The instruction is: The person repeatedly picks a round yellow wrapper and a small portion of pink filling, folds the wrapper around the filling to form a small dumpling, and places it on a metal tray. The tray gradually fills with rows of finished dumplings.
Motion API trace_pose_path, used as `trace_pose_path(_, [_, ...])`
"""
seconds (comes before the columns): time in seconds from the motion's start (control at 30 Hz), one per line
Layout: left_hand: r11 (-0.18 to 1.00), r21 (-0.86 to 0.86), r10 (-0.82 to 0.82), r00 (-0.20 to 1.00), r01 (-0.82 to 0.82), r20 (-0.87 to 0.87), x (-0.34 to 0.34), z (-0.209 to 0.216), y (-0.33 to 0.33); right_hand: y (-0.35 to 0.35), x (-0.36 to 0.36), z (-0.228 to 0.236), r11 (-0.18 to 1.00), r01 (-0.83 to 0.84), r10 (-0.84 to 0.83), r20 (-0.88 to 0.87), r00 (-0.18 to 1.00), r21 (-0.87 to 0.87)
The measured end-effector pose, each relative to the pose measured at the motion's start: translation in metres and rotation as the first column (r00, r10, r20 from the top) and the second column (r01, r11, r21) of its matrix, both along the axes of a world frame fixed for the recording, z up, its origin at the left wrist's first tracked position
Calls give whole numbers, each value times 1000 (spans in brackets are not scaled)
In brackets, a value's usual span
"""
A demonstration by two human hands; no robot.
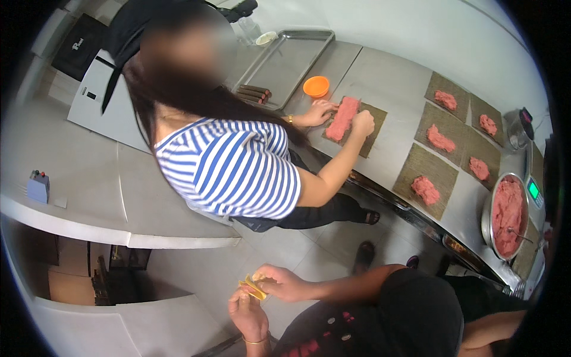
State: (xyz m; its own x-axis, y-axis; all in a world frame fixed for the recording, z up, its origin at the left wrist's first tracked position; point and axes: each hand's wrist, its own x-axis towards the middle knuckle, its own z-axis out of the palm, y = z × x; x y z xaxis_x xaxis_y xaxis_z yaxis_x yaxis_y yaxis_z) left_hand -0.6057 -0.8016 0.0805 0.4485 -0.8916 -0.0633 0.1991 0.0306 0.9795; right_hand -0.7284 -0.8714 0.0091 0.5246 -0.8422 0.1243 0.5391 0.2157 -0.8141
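over open floor [282, 250] — away from counter edge [410, 209] — left fingers [241, 295] and right fingers [267, 275] pinch a yellow strip [256, 291].

Black short-sleeved top [386, 333] with pink and pale markings [308, 348], thin gold-coloured bracelet [256, 341] at the left wrist [257, 334].

A food-preparation kitchen: the metal tabletop [389, 89] carries a bowl [488, 221] of pink minced paste [507, 205], a digital scale [533, 191] just beside the bowl, dark sheets [443, 176] topped with paste near it, and a metal tray [294, 59] well apart from it.
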Motion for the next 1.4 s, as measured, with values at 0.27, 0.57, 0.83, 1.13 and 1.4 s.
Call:
trace_pose_path(0.27, [993,-82,67,984,-82,-166,57,32,105,79,52,44,939,-47,-14,-172,985,-341])
trace_pose_path(0.57, [934,-221,187,912,-280,-364,132,7,319,259,144,54,903,-387,339,-244,909,-187])
trace_pose_path(0.83, [740,-337,445,799,-582,-405,213,11,497,402,298,78,633,-773,774,-61,630,50])
trace_pose_path(1.13, [359,-348,827,468,-866,-312,287,-8,632,525,448,73,203,-608,686,-331,647,-768])
trace_pose_path(1.4, [-71,-421,977,23,-904,-214,344,8,742,678,558,64,148,-712,888,-225,401,-687])
